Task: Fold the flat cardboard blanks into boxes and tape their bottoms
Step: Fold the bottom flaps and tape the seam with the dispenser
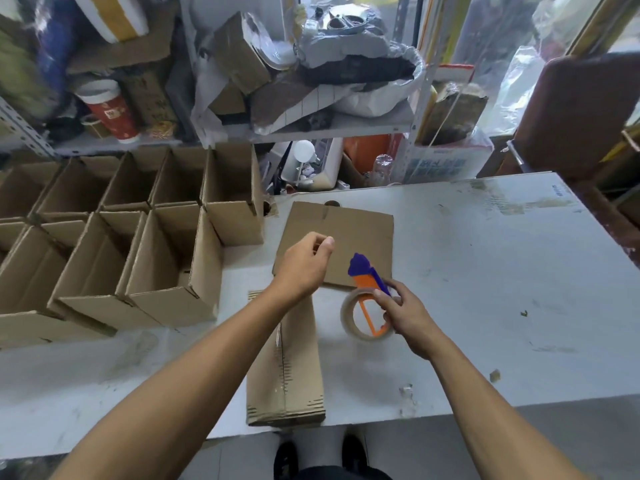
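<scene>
Right hand (405,317) gripped the tape dispenser (367,306) just above the table (485,271). Left hand (304,265) hovered loosely curled, holding nothing, over the flat blank (353,233), taped box (287,368) right below.

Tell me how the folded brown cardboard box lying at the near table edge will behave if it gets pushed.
The folded brown cardboard box looks light for its size, so it would probably slide easily on the smooth white table. It lies on a broad face, so tipping seems unlikely. Its near end sits at the table's edge, so a push toward the person could drop it.
</scene>
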